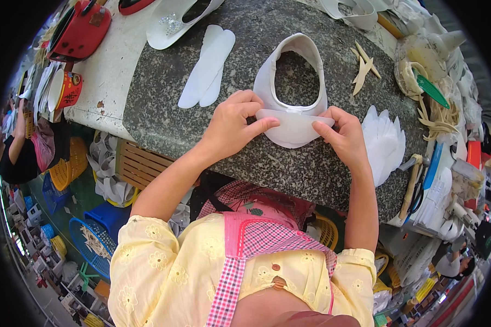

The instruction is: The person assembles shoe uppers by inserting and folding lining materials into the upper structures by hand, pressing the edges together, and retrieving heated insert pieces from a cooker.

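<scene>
White half-moon piece (294, 133) is at the middle of my view, lying against the near end of a white shoe upper (262, 82) on the dark speckled bench (163, 82). I have the left hand (232, 122) pinching its left corner, thumb on the near face, and the right hand (345, 136) gripping its right corner the same way, so the fingers of each are closed on it. Among the containers, I make out a blue basket (79, 257) left of the yellow sleeve (147, 245), with thin pale strips (95, 242) in it, and a yellow-rimmed basket (133, 197) near the bench's edge, filled with curved white parts (112, 175). Close by I see a solid blue bin (106, 217), contents hidden from me, and farther left an orange-yellow basket (71, 163). A red paper cup (70, 90) sits at the bench's left end, mouth toward the left rim of my view; I cannot tell what it holds. Large printed characters run across that cup's side, the clearest writing I get. Just beyond the right hand I find a fan of white pieces (384, 141), and near the upper's left side two overlapping white strips with rounded ends (210, 65)
</scene>
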Demonstrator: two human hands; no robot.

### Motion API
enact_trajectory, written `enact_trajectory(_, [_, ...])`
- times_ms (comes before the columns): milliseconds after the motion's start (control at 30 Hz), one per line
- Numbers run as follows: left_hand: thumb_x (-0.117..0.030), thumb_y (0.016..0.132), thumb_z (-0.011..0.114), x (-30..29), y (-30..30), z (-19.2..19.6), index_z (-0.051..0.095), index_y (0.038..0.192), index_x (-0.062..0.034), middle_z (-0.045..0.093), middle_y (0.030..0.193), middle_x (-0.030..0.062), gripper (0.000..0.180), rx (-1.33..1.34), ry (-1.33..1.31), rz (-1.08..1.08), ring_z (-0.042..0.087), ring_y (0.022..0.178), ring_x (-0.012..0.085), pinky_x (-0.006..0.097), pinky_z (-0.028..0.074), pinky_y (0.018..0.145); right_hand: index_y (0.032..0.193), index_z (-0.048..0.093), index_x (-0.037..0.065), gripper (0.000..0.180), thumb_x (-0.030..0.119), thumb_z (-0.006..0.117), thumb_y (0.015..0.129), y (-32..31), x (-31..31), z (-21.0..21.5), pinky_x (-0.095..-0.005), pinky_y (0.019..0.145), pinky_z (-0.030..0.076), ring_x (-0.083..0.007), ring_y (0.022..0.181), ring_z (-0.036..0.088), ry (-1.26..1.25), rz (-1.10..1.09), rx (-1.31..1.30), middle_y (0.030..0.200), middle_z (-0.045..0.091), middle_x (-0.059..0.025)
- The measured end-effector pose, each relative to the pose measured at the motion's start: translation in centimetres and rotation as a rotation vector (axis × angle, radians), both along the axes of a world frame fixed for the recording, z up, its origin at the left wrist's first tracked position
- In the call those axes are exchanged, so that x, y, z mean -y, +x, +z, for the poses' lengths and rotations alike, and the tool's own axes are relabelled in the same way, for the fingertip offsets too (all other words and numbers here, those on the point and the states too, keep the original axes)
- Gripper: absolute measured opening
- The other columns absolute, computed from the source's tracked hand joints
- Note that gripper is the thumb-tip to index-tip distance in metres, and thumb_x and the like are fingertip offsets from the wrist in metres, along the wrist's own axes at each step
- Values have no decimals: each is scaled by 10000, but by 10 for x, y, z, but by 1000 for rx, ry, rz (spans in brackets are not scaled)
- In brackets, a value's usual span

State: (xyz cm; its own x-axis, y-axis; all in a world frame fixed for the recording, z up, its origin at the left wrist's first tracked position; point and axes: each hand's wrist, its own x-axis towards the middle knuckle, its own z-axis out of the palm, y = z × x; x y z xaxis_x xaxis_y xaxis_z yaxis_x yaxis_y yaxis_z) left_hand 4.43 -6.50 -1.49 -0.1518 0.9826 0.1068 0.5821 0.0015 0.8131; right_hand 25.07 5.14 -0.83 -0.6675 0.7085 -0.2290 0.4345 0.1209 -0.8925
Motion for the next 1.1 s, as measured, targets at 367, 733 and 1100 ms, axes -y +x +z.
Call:
enact_trajectory(367, [-225,703,711,-1,3,-3,593,691,4,549,810,60,258,-109,60,-10,530,740,194,295,431,617,757,578,-13,192,162,658,749,0,-2,0,-249,568,409,-88,603,495,-31,17,4,662,572,-34])
enact_trajectory(733, [-377,530,725,-22,-14,1,568,985,-176,465,1198,73,522,-721,418,-83,365,1151,289,401,320,885,695,479,9,274,209,661,736,-8,4,-5,-365,540,421,-316,635,545,453,99,124,671,522,-140])
enact_trajectory(1100, [-336,643,686,-47,-27,21,574,794,-126,528,806,-1,281,-493,393,-542,435,1094,208,495,188,993,894,573,16,479,397,733,651,17,-8,2,-247,650,442,-100,687,526,75,-348,-192,757,561,-17])
